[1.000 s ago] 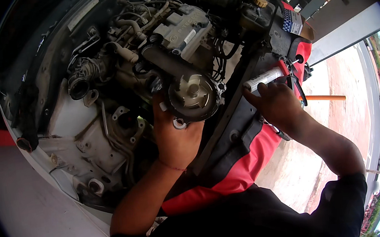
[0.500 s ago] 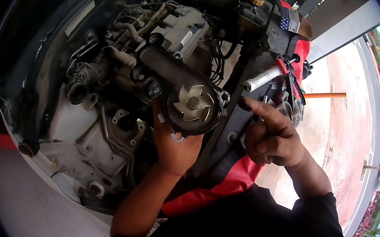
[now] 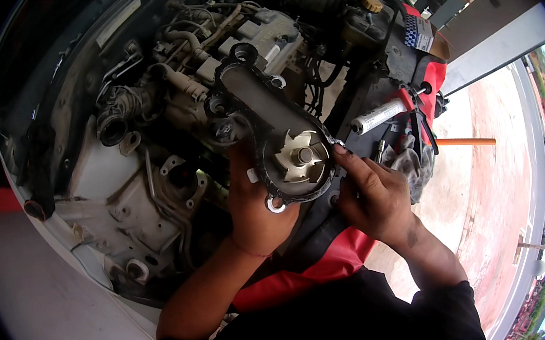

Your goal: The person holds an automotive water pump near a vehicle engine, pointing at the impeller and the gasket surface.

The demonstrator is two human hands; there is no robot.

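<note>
A dark water pump (image 3: 263,114) with a long neck and a pale metal impeller (image 3: 301,156) is held up over the engine bay. My left hand (image 3: 254,205) is closed round its underside, most of the fingers hidden behind the housing. Dark stuff, perhaps sealant, runs along the pump's rim. My right hand (image 3: 378,197) has its index finger stretched out, the blackened tip touching the rim right of the impeller. Its other fingers are curled, with nothing seen in them.
A sealant gun with a white cartridge (image 3: 379,116) lies on the bay's right edge, by a grey rag (image 3: 414,171). Red-and-black cloth (image 3: 326,258) covers the near edge. The engine (image 3: 261,40), a yellow-capped reservoir (image 3: 363,25) and a small box (image 3: 419,32) stand farther off.
The pump has shifted right and tilted a little in my left hand. My right hand has moved left, bringing its index finger from beside the pump onto the rim.
</note>
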